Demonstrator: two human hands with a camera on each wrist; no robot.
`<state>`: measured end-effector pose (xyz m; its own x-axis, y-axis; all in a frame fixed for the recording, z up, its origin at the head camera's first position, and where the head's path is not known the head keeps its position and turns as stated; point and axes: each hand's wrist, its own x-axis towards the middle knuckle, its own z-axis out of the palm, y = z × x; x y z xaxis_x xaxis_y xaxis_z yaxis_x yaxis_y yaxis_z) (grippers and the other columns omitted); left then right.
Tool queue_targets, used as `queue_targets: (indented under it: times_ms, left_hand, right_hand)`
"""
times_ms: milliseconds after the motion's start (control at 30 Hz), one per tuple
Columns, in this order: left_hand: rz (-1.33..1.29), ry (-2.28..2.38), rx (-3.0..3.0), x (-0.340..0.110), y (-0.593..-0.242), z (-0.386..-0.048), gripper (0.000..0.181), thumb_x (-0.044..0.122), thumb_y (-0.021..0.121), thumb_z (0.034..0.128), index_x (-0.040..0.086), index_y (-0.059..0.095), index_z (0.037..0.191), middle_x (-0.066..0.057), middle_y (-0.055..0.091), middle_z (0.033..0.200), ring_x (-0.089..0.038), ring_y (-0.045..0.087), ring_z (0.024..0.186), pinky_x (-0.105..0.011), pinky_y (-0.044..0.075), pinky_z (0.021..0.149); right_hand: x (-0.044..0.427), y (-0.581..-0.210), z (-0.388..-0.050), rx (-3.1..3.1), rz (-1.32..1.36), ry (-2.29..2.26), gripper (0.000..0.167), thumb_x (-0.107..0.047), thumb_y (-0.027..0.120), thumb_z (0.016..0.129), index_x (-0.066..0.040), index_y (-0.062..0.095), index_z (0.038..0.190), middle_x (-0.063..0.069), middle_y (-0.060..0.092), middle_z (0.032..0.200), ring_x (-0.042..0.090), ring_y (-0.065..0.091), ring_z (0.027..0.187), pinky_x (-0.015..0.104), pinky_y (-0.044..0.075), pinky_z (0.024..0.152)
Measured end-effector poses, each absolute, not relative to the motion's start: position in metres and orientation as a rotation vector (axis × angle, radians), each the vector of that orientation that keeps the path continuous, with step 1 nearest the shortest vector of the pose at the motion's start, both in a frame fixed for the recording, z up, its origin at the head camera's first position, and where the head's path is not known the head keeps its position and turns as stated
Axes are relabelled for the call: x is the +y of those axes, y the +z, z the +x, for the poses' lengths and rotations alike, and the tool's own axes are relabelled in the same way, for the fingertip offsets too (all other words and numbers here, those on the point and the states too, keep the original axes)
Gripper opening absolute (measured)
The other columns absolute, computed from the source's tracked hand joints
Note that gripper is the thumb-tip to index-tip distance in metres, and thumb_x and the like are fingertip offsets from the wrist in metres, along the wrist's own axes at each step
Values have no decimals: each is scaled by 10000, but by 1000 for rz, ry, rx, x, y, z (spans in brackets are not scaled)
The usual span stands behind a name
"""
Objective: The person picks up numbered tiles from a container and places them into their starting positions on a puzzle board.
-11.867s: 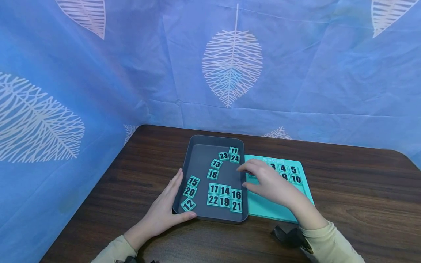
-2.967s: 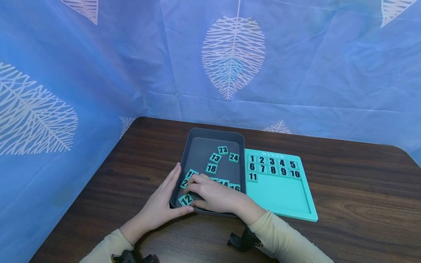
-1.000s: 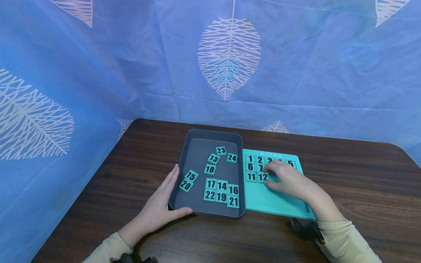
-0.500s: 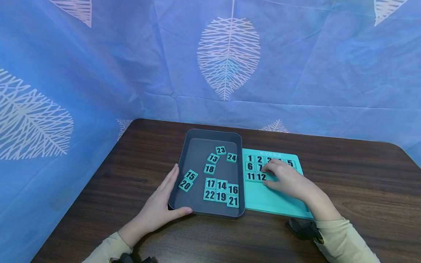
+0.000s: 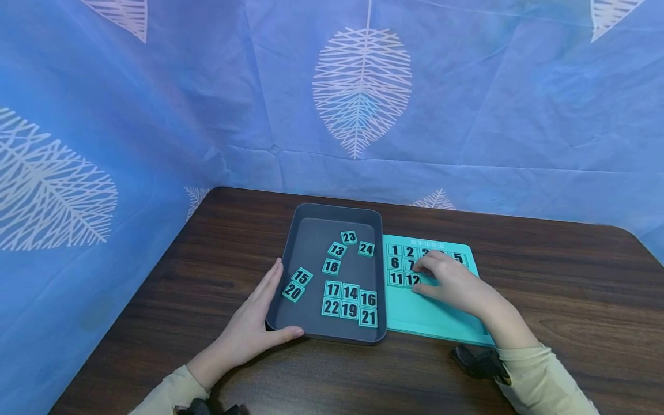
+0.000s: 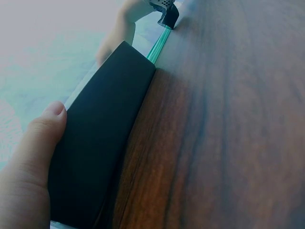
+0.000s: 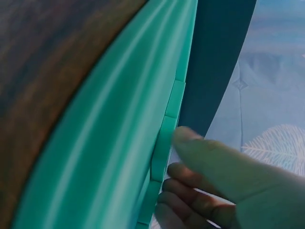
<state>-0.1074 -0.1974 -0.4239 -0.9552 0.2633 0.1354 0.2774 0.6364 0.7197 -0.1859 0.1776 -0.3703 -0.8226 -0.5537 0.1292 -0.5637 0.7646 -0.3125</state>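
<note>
My left hand [image 5: 248,327] lies against the left side of a dark grey tray [image 5: 311,230], fingers straight, thumb at the near rim. Square numbered tiles lie loose inside the tray, among them 15 [image 5: 301,276], 13 [image 5: 337,249] and 14 [image 5: 350,293]. To its right is a turquoise number-puzzle board [image 5: 430,314]. Over the board, my right hand [image 5: 456,283] pinches tile 12 [image 5: 412,279], seated beside tile 11 [image 5: 396,278] in the third row. Its thumb touches the row of tiles in the right wrist view. That hand hides part of the upper rows.
Everything stands on a dark wooden table [image 5: 565,288]. Behind it hangs a blue cloth [image 5: 467,104] with white leaf prints. A black wrist device [image 5: 479,362] sits below the right forearm, near the table top.
Since the oldest frame, tiles 11 and 12 have gone from tray to board. Over the last second, tile 12 has slid slightly left against tile 11. My left hand stays at the tray.
</note>
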Motion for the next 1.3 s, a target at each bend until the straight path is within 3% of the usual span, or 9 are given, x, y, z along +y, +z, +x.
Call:
queue_targets:
  times_ms: [333,667,1300]
  left_hand:
    - [-455,-1237,-2834,-197,-422,-107,1100,617,708,753,269,36,1551,64,20,1602,-232,122,1431,-651,284,998]
    - [-461,-1262,-2826,-198,-422,-107,1092,595,717,760,274,36,1551,69,19,1602,-215,112,1431,-632,281,1013]
    - [-465,-1262,-2818,-198,-424,-108,1097,609,712,755,273,38,1552,61,24,1602,-228,122,1429,-633,287,1008]
  right_hand:
    - [164,-352,-186,-2887,877,617,251,-144,715,865,-20,664,1078,70,592,1014,194,528,837,351,483,693]
    - [112,-336,-206,-2778,1043,693,266,-129,702,880,-28,654,1121,79,593,1060,238,570,910,372,504,765]
    - [53,-365,-246,-2856,1159,659,310,-141,678,900,2,630,1171,103,582,1100,229,565,945,359,490,797]
